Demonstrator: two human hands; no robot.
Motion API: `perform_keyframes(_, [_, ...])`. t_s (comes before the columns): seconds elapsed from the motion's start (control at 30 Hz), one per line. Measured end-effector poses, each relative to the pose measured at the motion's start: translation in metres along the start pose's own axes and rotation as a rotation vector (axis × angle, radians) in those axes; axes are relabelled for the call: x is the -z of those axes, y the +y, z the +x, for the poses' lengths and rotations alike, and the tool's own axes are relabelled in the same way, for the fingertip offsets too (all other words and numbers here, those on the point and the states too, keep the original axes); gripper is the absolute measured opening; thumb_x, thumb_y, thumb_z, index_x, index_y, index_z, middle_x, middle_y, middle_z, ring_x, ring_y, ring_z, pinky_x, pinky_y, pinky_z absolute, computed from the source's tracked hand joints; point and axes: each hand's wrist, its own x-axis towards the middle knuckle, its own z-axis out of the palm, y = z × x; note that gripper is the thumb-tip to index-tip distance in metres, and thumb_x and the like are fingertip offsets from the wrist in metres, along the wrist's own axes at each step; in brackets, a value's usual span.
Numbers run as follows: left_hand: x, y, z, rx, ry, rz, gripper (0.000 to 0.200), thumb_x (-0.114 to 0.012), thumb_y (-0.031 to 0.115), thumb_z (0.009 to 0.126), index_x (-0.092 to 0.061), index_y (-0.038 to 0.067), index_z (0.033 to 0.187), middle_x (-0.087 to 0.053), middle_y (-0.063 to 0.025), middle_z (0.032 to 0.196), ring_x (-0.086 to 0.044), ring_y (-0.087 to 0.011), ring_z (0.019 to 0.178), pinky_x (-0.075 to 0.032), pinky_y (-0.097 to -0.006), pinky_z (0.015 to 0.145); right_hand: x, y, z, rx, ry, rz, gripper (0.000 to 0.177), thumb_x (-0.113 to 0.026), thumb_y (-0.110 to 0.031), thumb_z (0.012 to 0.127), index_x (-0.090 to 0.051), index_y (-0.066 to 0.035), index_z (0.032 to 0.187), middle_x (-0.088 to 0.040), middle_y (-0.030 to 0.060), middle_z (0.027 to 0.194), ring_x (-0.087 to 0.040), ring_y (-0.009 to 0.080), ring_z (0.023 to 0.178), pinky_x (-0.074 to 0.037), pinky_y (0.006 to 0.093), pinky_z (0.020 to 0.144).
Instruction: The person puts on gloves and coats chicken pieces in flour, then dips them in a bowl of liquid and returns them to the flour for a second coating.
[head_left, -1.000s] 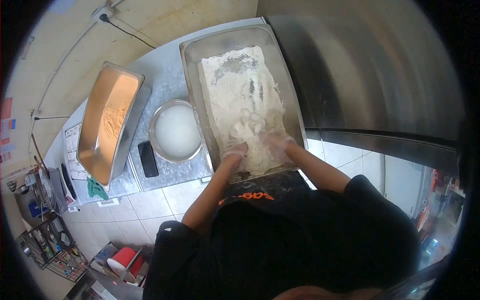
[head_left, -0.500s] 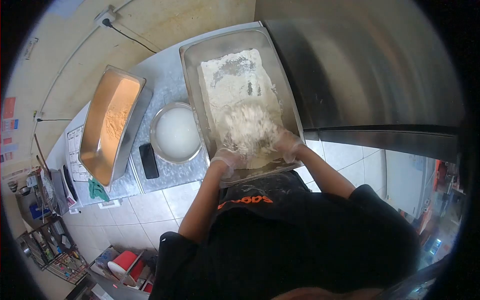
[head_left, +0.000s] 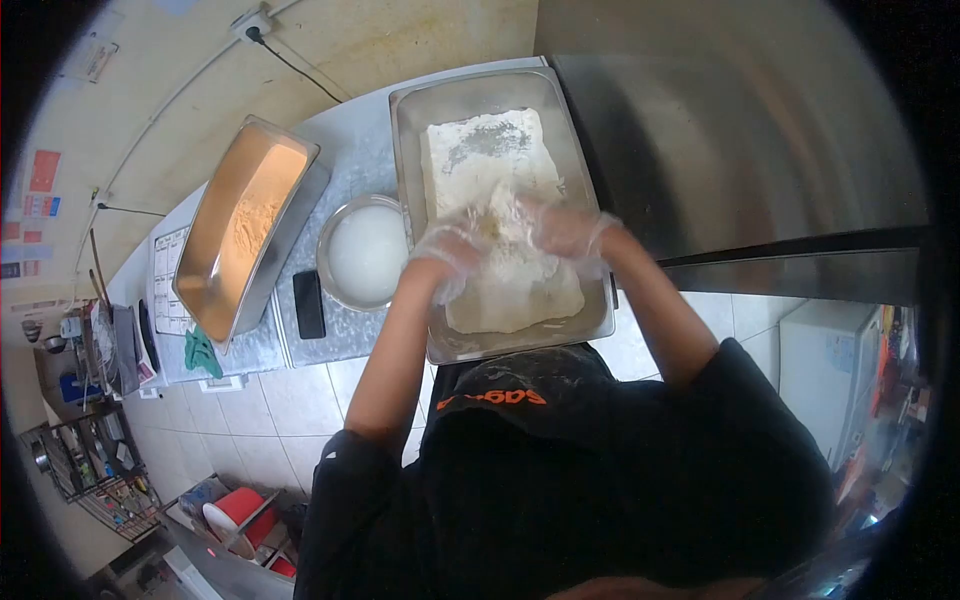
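Observation:
Both my hands wear clear plastic gloves and are inside a large metal tray (head_left: pixel 408 130) with white flour (head_left: pixel 510 300) in it. My left hand (head_left: pixel 450 250) is at the left of the tray's middle, its fingers smeared by motion. Across from it, my right hand (head_left: pixel 570 232) is blurred too. Between them is a blurred, floury clump (head_left: pixel 500 215); how the fingers touch it cannot be made out. Left of the tray stands a round metal bowl (head_left: pixel 366 253) of cloudy white liquid.
A deep metal container (head_left: pixel 310 175) with orange powder stands at the left. A black phone (head_left: pixel 309 304), a green cloth (head_left: pixel 200 352) and a printed sheet (head_left: pixel 170 285) lie on the metal table. A large steel surface (head_left: pixel 740 130) borders the tray's right side.
Both my hands have moved from the tray's near end further in, towards its middle, and lifted the floury material between them. The view has shifted slightly.

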Motion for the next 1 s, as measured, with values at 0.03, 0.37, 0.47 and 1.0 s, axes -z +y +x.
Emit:
perform_keyframes(0.03, [0.008,0.006,0.004,-0.021,0.111,0.062,0.048,-0.057,0.041,0.09,-0.061,0.01,0.127,-0.066,-0.0197,0.118,-0.061,-0.0355,0.111,-0.048,-0.0414,0.097,0.006,-0.006,0.0,0.075,0.194,-0.089,0.069,-0.056,-0.025,0.085,-0.039,-0.006,0.149,-0.064,0.027,0.12,-0.067,0.0326,0.102,-0.053,0.0367,0.088])
perform_keyframes(0.37, [-0.042,0.041,-0.023,0.062,0.551,-0.604,0.046,-0.06,0.028,0.09,-0.056,0.006,0.13,-0.065,-0.018,0.119,-0.06,-0.0342,0.113,-0.046,-0.0433,0.1,-0.005,-0.039,-0.021,-0.221,0.479,0.079,0.041,-0.063,-0.017,0.089,-0.056,-0.005,0.128,-0.064,0.0227,0.119,-0.065,0.0342,0.106,-0.052,0.0386,0.09])
perform_keyframes(0.47, [-0.046,0.069,-0.035,0.24,0.32,-0.129,0.034,-0.057,0.021,0.089,-0.062,0.005,0.118,-0.063,-0.0167,0.122,-0.061,-0.0319,0.112,-0.048,-0.039,0.094,-0.067,0.019,0.0,-0.011,0.313,-0.253,0.035,-0.05,-0.007,0.093,-0.058,-0.005,0.127,-0.068,0.0263,0.103,-0.067,0.0399,0.096,-0.053,0.0432,0.085])
perform_keyframes(1.0, [-0.205,0.146,-0.374,0.761,0.865,-0.639,0.036,-0.049,0.013,0.093,-0.057,0.009,0.128,-0.06,-0.0191,0.126,-0.058,-0.0353,0.116,-0.045,-0.0421,0.102,-0.145,-0.198,-0.047,0.425,-0.166,1.059,0.036,-0.055,-0.034,0.102,-0.064,-0.001,0.113,-0.063,0.0026,0.099,-0.057,0.0101,0.089,-0.046,0.0262,0.08])
